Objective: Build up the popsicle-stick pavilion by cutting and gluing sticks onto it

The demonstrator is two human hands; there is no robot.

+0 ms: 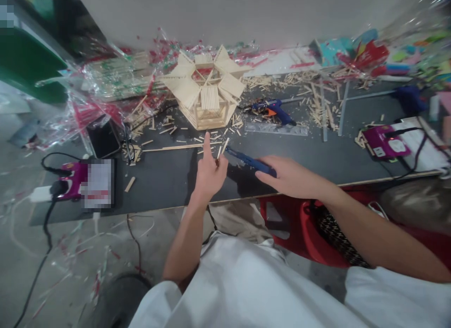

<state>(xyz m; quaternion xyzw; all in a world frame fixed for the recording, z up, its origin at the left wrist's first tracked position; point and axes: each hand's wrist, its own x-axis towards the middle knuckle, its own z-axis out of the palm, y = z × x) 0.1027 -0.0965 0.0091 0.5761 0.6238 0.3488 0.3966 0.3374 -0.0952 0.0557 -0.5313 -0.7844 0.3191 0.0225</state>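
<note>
My left hand [210,170] is over the front of the dark table, its index finger stretched towards the wooden model. Its thumb and curled fingers pinch a short wooden stick [224,145]. My right hand [291,175] is wrapped round a long blue hand tool [251,161], which looks like pliers. The tool's tip points left and lies close to the stick; I cannot tell if they touch. Just beyond my left fingertip stands the model [210,98], a many-sided pale stick structure with flared roof panels. Long thin sticks [176,147] lie left of my left hand.
A blue glue gun [276,111] and a clear ruler [276,129] lie right of the model. Stick scraps [322,107] and plastic wrap [95,102] litter the back. Phones [103,139] and purple power strips [385,142] with cables sit at the sides. A red chair [317,238] stands below.
</note>
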